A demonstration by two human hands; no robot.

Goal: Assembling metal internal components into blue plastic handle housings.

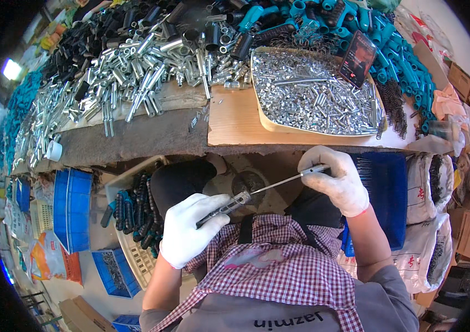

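Observation:
My left hand [191, 227], in a white glove, is closed around a dark and silvery metal tube-shaped piece [234, 204], whose end sticks out past the thumb. My right hand [337, 181], also gloved in white, pinches a thin metal rod [277, 184] by its thicker silvery end. The rod slopes down to the left, and its tip meets the end of the tube-shaped piece; whether it goes inside I cannot tell. Both hands are above my lap, in front of the bench edge. My palms and fingers hide part of each piece.
Across the bench lie heaps of silvery metal tubes [149, 83], black sleeves and teal handles [406, 72]. A cream tray [272, 126] holds small metal parts, with a dark card [358, 58] on it. A blue bin [392, 193] and a cream crate [139, 261] flank my legs.

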